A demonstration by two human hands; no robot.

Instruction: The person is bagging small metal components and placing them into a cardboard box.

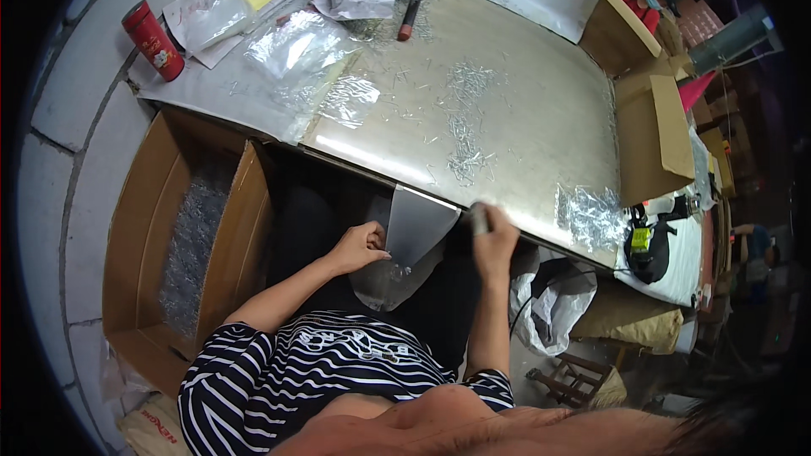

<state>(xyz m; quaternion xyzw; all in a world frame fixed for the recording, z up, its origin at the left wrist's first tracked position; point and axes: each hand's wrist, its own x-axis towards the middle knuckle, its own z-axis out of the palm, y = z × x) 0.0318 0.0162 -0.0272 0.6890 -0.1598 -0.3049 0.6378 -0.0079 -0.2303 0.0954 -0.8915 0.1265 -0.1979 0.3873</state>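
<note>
My left hand (pixel 361 247) is closed, its fingers curled and its tips beside the lower end of a grey sheet-like chute (pixel 421 224) that hangs from the table's near edge. What it pinches, if anything, is too small to make out. Under the chute, over my lap, lies a translucent plastic bag (pixel 384 283). My right hand (pixel 494 235) is at the table edge just right of the chute, smeared by motion, with a greyish wrap on one finger. Small silvery metal pieces (pixel 469 118) lie scattered in a strip on the metal tabletop (pixel 541 110).
A cardboard box (pixel 224 236) at my left holds many small wrapped pieces. Clear plastic bags (pixel 296 46) and a red can (pixel 153 40) sit at the far left. A dark, red-ended tool (pixel 411 11) lies at the back. Cardboard (pixel 646 135) walls the table's right side.
</note>
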